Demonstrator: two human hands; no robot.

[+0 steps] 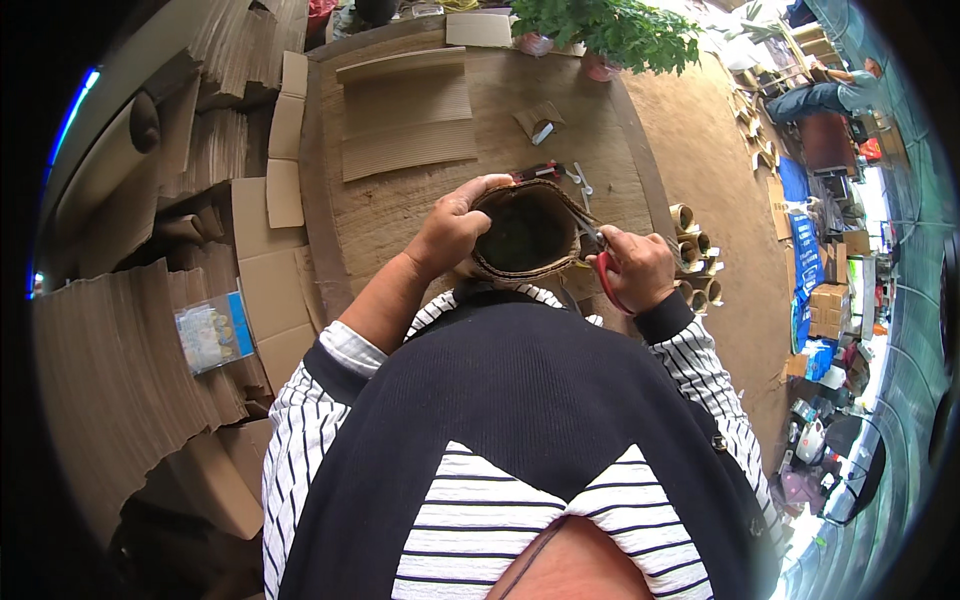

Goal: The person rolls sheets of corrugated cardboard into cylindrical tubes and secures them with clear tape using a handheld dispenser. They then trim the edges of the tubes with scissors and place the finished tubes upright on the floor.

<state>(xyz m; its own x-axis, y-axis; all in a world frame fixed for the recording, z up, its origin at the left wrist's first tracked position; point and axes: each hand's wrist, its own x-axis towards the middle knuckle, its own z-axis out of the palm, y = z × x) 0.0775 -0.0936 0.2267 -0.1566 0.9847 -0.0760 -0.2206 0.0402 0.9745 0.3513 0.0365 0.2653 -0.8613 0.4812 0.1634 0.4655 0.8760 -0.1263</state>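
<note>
An open-topped corrugated cardboard tube [520, 272] is held close in front of my body, its dark hollow facing up. My left hand [452, 228] is closed on its left side, with the thumb near the rim and the fingers partly hidden. In my right hand [642, 268] is a pair of scissors [606, 284] with red handles. The metal blades meet the tube's right rim; how far they are apart is hard to see. Just beyond the tube lie a red and black tool [540, 171] and small white pieces [583, 180].
On the wooden table [400, 215] rest a corrugated sheet [408, 115] and a small cardboard piece [538, 122]. A leafy plant [612, 32] overhangs the far edge. Cardboard stacks [130, 370] rise at left. Several tubes [690, 250] stand at right; a person [825, 95] sits beyond.
</note>
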